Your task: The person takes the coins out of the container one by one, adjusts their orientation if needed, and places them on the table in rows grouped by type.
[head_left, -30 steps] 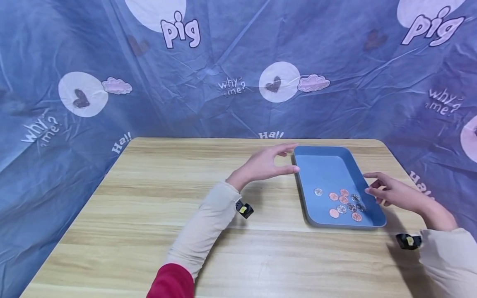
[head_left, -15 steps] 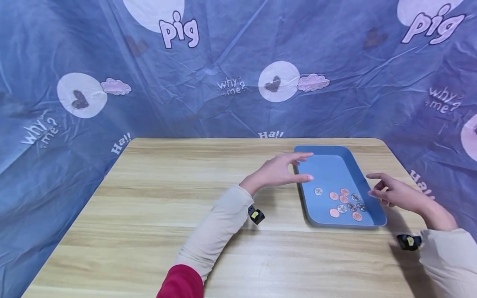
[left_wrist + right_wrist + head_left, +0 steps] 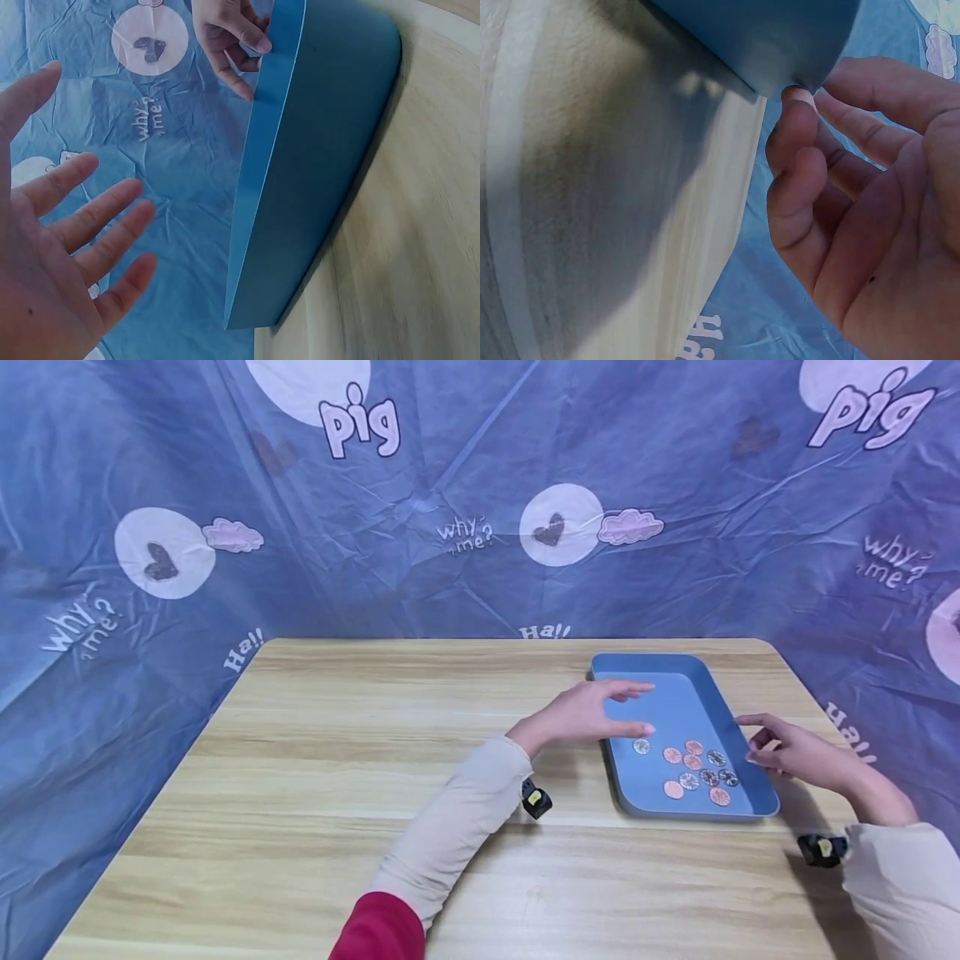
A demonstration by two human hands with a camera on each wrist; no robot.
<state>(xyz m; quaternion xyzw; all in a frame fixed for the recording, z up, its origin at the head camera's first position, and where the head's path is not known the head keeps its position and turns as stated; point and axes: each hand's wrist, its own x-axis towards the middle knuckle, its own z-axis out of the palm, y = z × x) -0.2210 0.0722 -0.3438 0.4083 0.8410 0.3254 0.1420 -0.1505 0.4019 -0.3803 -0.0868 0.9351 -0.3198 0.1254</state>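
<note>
One shallow blue tray [image 3: 682, 714] sits right of centre in the frame, on the right part of the table. Ten coins lie in its lower half: five copper-coloured coins [image 3: 673, 789] and five silvery or darker coins [image 3: 688, 782]. They lie much as they did a second ago, most of them loosely grouped at lower right, one silvery coin off to the left.

Two hands are at the tray. The left hand [image 3: 592, 710] has changed most: a second ago its fingertips were at the tray's left edge, and now they reach over the inside, lower in the frame, the thumb tip near that single coin. Its fingers are extended and spread, holding nothing. The right hand [image 3: 810, 756], at the frame's right, has hardly moved; its thumb and bent fingers pinch the tray's right wall.

Two cream sleeves [image 3: 465, 827] cover the forearms, with one red sleeve [image 3: 382, 931] at bottom centre. Two black devices [image 3: 536, 802] sit at the wrists. One pale wooden table [image 3: 337, 760] fills the lower frame; behind it, blue cloth [image 3: 435, 577] shows "pig" twice along the top.
</note>
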